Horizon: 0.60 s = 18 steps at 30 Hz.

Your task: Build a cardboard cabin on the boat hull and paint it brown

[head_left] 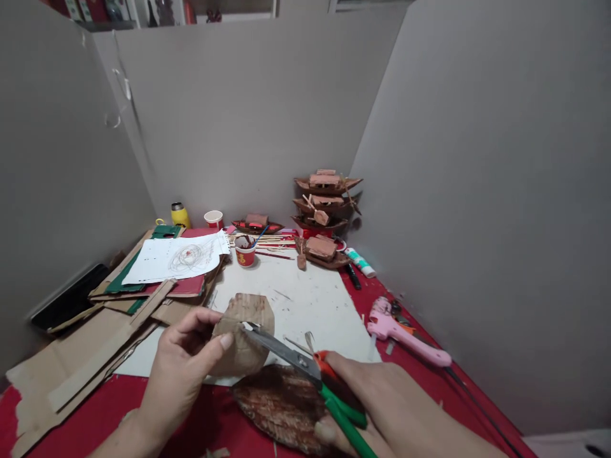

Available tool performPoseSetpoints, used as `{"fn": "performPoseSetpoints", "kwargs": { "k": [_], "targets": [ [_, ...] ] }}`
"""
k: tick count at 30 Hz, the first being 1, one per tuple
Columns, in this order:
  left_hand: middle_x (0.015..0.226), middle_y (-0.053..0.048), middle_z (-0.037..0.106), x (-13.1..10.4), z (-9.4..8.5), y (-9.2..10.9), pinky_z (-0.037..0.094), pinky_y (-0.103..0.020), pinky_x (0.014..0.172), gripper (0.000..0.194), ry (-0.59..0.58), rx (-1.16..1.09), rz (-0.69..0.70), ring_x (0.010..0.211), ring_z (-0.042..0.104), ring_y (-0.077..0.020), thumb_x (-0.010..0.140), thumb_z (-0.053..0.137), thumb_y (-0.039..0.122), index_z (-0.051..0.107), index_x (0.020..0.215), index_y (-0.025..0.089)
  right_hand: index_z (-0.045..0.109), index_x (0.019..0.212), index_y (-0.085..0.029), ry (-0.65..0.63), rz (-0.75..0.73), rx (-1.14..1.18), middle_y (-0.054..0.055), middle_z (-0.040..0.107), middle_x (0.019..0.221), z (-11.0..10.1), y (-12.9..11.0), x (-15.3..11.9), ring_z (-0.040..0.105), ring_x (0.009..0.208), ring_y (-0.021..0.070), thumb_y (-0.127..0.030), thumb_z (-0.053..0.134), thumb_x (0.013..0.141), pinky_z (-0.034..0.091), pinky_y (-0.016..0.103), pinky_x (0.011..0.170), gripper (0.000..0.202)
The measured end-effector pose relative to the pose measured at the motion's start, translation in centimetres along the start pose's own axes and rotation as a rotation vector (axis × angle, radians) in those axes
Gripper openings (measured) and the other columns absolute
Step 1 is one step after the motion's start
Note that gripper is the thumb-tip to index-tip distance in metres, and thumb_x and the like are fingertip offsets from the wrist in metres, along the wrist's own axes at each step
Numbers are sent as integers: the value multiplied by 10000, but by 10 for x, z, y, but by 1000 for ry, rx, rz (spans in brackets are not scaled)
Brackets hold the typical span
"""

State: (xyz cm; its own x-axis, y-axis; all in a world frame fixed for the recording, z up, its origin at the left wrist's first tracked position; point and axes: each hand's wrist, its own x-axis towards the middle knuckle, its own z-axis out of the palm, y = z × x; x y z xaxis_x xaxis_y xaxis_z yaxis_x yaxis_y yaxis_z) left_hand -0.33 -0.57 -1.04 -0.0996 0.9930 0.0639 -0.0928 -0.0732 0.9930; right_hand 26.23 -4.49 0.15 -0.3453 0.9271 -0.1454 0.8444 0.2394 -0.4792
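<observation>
My left hand (184, 362) pinches the left edge of a brown cardboard piece (245, 350), thumb on its face. In my right hand (377, 394) is a pair of scissors (298, 359) with green and orange handles. The scissors' tips touch the cardboard near its middle, at a small torn white spot. One blade lies over the cardboard; the other stands a little apart on the right. Below them on the red tabletop lies a reddish-brown, leaf-shaped piece (281, 407), partly behind my right hand.
A pink glue gun (405, 334) lies at right, its cord trailing forward. Several brown model boats (327, 203) are stacked at the back. A paint cup (245, 251) with a brush stands on the white sheet (305, 292). Cardboard strips (105, 362) and a drawing (176, 257) fill the left side.
</observation>
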Motion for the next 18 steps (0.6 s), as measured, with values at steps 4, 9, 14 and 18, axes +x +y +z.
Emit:
{"fn": "performPoseSetpoints", "kwargs": {
  "k": [4, 9, 14, 18],
  "targets": [
    [753, 22, 665, -1, 1, -5, 510, -165, 611, 306, -27, -27, -28, 681, 587, -114, 671, 856, 348, 667, 863, 203, 501, 821, -230, 47, -22, -61, 33, 658, 767, -2, -11, 2, 579, 632, 230, -540, 623, 816, 279, 291, 554, 334],
    [734, 31, 682, 0, 0, -3, 503, -137, 565, 321, -48, -109, -70, 651, 617, -105, 639, 881, 316, 661, 847, 210, 503, 830, -219, 78, -34, -135, 57, 663, 781, -2, -18, 5, 630, 677, 266, -600, 613, 795, 295, 299, 564, 398],
    [751, 16, 709, 1, 2, 2, 532, -166, 571, 323, -57, -165, -85, 643, 635, -117, 606, 898, 281, 665, 815, 202, 543, 893, -201, 68, -2, -193, 75, 685, 843, -3, -20, 9, 659, 737, 304, -609, 633, 773, 345, 326, 597, 434],
    [703, 6, 701, -3, 7, 9, 520, -166, 539, 331, -28, -166, -102, 591, 613, -112, 579, 905, 270, 661, 783, 179, 557, 916, -193, 73, -9, -224, 84, 695, 871, -4, -20, 12, 666, 764, 315, -608, 633, 774, 367, 340, 615, 445]
  ]
}}
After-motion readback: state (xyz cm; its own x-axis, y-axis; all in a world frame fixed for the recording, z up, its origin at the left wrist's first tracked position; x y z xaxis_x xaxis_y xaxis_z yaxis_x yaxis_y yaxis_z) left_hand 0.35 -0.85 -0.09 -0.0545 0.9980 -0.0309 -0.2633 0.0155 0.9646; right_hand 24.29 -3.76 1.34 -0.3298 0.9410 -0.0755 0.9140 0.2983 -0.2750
